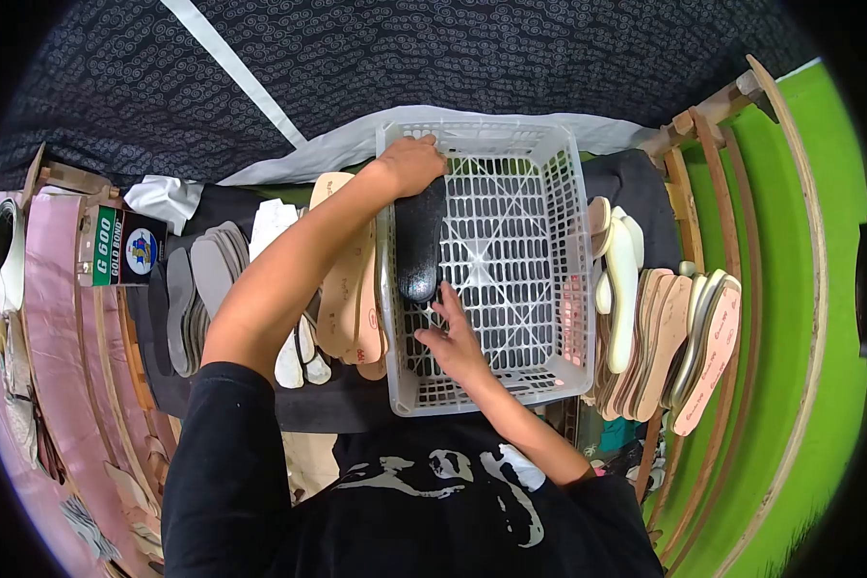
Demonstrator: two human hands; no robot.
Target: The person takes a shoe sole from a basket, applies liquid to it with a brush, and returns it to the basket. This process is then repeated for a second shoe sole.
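Observation:
A black shoe sole [421, 241] lies lengthwise along the left side of a white plastic crate [392, 403], inside its wall. My left hand [414, 166] reaches across to the far left corner of the crate, with its fingers closed over the sole's far end. At the near end of the sole is my right hand [456, 345], its thumb and fingers apart and one fingertip right at the sole's edge. Just left of the crate stand beige insoles [342, 308], partly hidden behind my left forearm.
Grey soles [217, 260] and a Gold Bond can [125, 246] stand on the left of the dark-covered table. Right of the crate are cream soles [621, 308] and stacked beige insoles [669, 328]. Wooden racks [722, 202] flank both sides; a patterned dark cloth [472, 58] hangs behind.

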